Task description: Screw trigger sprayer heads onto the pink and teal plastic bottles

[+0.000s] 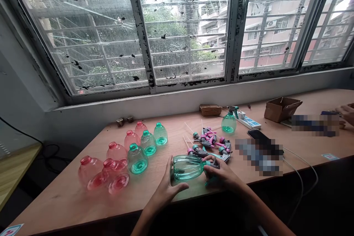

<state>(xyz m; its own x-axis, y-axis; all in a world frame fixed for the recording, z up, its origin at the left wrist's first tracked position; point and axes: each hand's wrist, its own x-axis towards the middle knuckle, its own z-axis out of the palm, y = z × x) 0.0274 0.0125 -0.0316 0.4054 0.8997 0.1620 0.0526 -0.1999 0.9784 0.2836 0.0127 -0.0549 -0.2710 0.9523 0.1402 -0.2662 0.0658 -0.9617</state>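
Note:
A clear green spray bottle [188, 167] lies sideways above the table's front edge, between my two hands. My left hand [168, 183] cups its base, with the thumb stretched out below. At the neck, my right hand [221, 172] is closed around a dark spray head [213, 165], largely covered by my fingers. Just beyond lies a pile of loose spray heads [208, 140] in pink, green and grey, some with thin white tubes. To the left stand several pink bottles [113, 151] and three green bottles [138, 160] without spray heads.
Further back stands a green bottle with a spray head [229, 122], beside a power strip [250, 121]. A phone [262, 140] and blurred-out items lie to the right. There are an open cardboard box [282, 108], a brown block [210, 110] and another person's hand [347, 114].

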